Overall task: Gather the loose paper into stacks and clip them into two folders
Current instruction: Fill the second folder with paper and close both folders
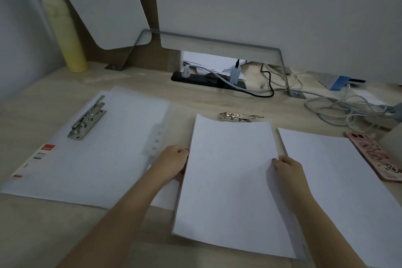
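Nearest, paper stack gripped at its side edges, left hand and right hand each curled round one. Sits mid-worktop, metal clip just beyond; second stack just right, folder left.

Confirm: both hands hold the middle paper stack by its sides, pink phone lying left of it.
Wrong side: the head view shows the pink phone lying right of the middle paper stack. The left hand and right hand do hold its sides.

dim light; pale wood table against a grey wall, white panels leaning behind, brown board between.
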